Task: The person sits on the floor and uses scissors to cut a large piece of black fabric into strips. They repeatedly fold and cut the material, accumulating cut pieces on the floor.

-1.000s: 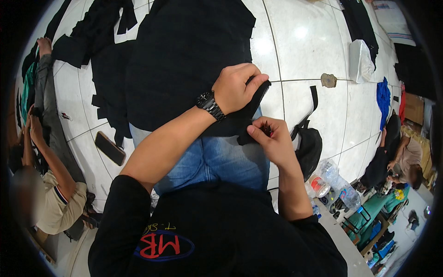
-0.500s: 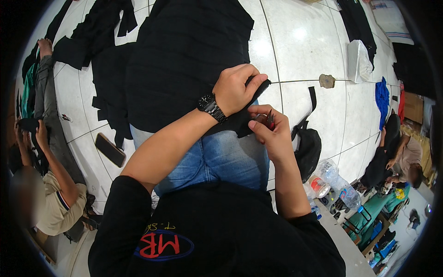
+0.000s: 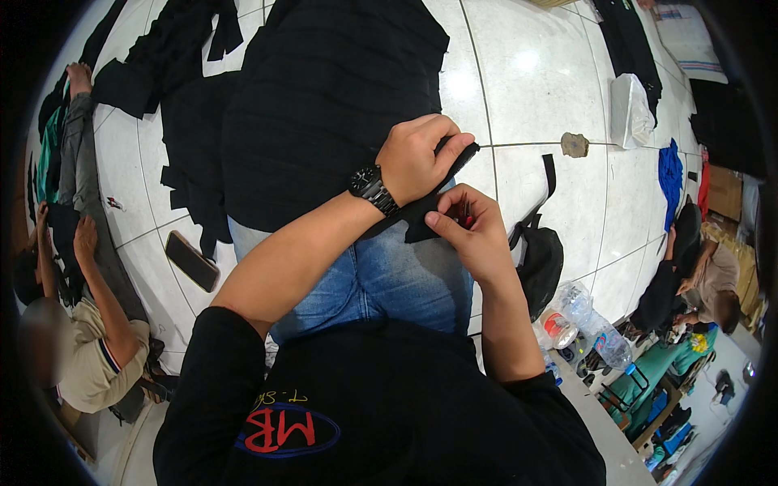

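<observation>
A large piece of black cloth (image 3: 324, 121) lies over my thighs and runs out across the floor in front of me. My left hand (image 3: 417, 158), with a black watch on its wrist, is closed on the cloth's right edge, thumb on top of a folded strip. Just below it, my right hand (image 3: 470, 223) is closed, its thumb and forefinger pinching a lower corner of the cloth. Tucked inside the right palm are small red-handled snips (image 3: 468, 218), mostly hidden by the fingers.
A phone (image 3: 192, 261) lies on the tiles at my left. To my right are a black bag (image 3: 538, 267), plastic bottles (image 3: 609, 348), a stone-like lump (image 3: 574, 145) and a white bag (image 3: 630, 112). Other people sit at the far left and right with cloth.
My right hand has shifted slightly left and turned, so its thumb and forefinger now pinch the cloth's corner. The snips' pointed tips, visible before, are hidden. The left hand has barely moved.
</observation>
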`<state>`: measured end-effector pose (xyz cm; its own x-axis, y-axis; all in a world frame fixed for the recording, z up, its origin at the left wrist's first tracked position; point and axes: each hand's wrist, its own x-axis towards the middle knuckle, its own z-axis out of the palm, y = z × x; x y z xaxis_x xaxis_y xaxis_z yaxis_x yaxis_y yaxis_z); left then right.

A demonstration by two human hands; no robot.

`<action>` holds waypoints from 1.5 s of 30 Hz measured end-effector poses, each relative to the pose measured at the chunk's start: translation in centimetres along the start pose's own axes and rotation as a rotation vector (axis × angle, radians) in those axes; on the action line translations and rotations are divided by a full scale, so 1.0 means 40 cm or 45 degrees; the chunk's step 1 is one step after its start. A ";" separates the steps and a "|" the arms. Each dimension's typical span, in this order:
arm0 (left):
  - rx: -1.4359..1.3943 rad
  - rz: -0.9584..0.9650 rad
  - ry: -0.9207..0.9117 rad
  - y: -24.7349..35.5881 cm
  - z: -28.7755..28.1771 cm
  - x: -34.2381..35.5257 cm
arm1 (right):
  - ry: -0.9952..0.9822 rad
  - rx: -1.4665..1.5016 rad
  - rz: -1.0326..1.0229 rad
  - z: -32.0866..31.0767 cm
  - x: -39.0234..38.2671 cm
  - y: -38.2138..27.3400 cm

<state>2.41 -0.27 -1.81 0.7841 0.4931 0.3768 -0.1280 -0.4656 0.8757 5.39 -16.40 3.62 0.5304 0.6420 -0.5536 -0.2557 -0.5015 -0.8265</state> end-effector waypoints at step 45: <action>0.098 0.050 -0.003 -0.001 0.000 -0.010 | 0.311 0.690 -0.224 0.033 -0.032 0.032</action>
<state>2.11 -0.45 -2.00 0.7810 0.4714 0.4096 -0.1118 -0.5397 0.8344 3.32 -17.12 3.13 0.7553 0.5047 -0.4182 -0.4878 0.0067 -0.8729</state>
